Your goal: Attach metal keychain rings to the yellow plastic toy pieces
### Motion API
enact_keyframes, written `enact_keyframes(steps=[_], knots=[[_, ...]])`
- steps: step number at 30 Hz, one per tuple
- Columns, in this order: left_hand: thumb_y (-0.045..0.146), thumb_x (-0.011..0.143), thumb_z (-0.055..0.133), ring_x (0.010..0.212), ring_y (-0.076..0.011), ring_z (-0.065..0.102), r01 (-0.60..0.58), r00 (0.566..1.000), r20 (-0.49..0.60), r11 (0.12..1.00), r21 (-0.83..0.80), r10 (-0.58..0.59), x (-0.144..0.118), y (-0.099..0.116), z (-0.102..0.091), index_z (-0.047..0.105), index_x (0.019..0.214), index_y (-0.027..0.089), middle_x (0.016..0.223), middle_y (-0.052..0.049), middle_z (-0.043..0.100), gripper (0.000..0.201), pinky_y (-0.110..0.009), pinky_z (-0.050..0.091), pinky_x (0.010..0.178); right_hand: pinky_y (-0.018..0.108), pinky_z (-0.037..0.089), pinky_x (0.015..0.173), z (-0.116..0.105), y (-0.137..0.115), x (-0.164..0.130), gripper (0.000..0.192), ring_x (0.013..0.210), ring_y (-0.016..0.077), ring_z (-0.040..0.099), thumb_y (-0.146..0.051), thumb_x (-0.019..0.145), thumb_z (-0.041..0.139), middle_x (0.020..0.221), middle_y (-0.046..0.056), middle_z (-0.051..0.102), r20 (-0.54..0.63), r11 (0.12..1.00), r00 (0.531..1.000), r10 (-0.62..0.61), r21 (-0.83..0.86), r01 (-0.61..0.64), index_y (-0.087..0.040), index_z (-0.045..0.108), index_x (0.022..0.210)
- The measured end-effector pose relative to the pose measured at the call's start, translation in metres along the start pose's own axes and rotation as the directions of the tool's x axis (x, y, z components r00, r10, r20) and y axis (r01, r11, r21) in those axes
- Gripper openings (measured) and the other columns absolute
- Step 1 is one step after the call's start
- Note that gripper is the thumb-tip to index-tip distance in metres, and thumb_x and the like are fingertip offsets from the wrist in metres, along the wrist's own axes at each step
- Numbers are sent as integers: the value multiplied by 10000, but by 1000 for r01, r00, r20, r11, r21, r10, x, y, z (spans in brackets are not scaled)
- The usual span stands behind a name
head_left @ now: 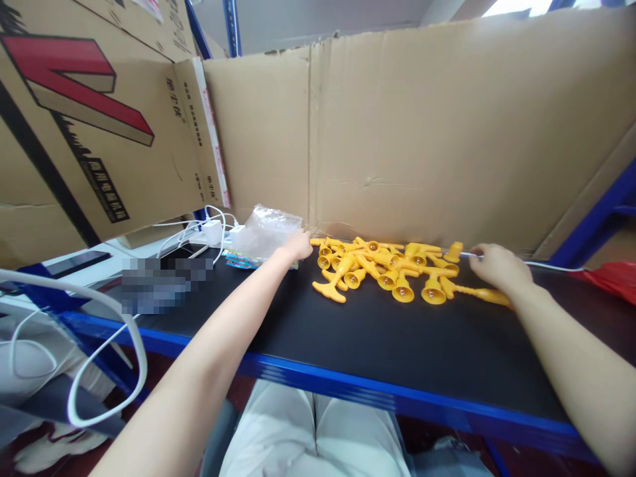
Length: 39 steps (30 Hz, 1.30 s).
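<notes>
A heap of several yellow plastic bell-shaped parts (382,268) lies at the back of a black shelf top (377,338) against a cardboard wall. My left hand (296,246) reaches to the heap's left end, fingers curled by a yellow piece and next to a clear plastic bag (265,230). My right hand (497,266) rests at the heap's right end, fingers bent over a thin white cable (551,267), with a long yellow part (479,293) under the palm. Whether either hand grips anything is unclear.
Cardboard sheets (422,132) wall in the back and left. White chargers and cables (211,232) lie at the left rear beside a dark phone (74,264). A thick white cable (114,338) loops at the lower left. Something red (613,278) sits at the right. The blue shelf edge (348,381) runs across the front.
</notes>
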<state>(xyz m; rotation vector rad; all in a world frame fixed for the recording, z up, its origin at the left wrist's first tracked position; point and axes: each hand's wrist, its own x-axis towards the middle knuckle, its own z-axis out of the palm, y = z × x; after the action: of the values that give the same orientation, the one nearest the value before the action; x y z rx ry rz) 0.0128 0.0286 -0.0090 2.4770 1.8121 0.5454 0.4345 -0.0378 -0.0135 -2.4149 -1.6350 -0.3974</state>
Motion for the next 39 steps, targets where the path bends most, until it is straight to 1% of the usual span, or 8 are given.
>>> enact_keyframes(steps=[6,13,17,21,25,29,33,39], knots=[[44,753,389,1226,-234,476,-54,965,-251,995,89,75,-70,-1,-60,469,1310,122,1319,-140,523,569,-345,375,1024,368,454,831,-2,-4,-1,352,1071,285,569,-271,884,381,1212,142,591,-42,1000,999,0,24,1,-153,617,1117],[110,749,377,1122,-319,543,425,857,-440,849,313,-267,-195,-48,-93,389,1364,153,1209,-163,592,617,-447,452,879,361,452,798,-26,-20,-14,316,1029,280,581,-329,899,381,1140,152,615,-328,981,943,58,196,8,-160,598,1055],[140,783,269,971,-329,617,657,749,-425,649,383,-508,-246,-67,-91,342,1367,86,1070,-201,650,590,-445,475,767,275,429,822,-67,-64,-39,346,967,192,596,-387,936,342,1014,132,638,-672,927,740,31,297,231,-143,556,1054],[172,811,242,982,-352,623,709,702,-298,592,384,-647,-269,-78,-95,294,1379,111,1099,-198,659,573,-505,447,796,242,438,731,-96,-135,-71,282,794,137,595,-349,921,377,880,119,634,-786,757,564,-252,202,621,-144,571,936],[172,838,235,1020,-386,610,705,685,-190,573,419,-703,-276,-83,-102,348,1327,19,1121,-249,626,524,-502,442,811,252,441,633,-101,-213,-106,120,683,132,562,-203,851,458,758,54,621,-840,300,191,-508,35,953,-160,570,864],[187,860,228,1070,-382,584,677,706,-168,587,444,-688,-278,-91,-106,400,1274,31,1136,-237,618,475,-493,452,798,289,462,716,-94,-290,-135,187,790,151,568,-130,834,423,854,80,625,-760,-64,48,-648,117,991,-134,564,957],[195,867,230,1055,-336,605,675,708,-161,591,442,-688,-280,-101,-108,434,1229,89,1096,-196,647,429,-450,452,805,331,465,833,-84,-363,-157,259,920,169,567,-83,810,419,970,92,620,-654,-207,52,-755,313,927,-128,552,1028],[224,868,300,1038,-268,624,608,784,-145,701,373,-603,-283,-99,-100,463,1146,176,1067,-89,679,326,-392,434,825,292,434,962,-62,-445,-181,455,1072,145,568,18,770,355,1139,101,617,-474,-229,148,-868,646,728,-110,496,1184]])
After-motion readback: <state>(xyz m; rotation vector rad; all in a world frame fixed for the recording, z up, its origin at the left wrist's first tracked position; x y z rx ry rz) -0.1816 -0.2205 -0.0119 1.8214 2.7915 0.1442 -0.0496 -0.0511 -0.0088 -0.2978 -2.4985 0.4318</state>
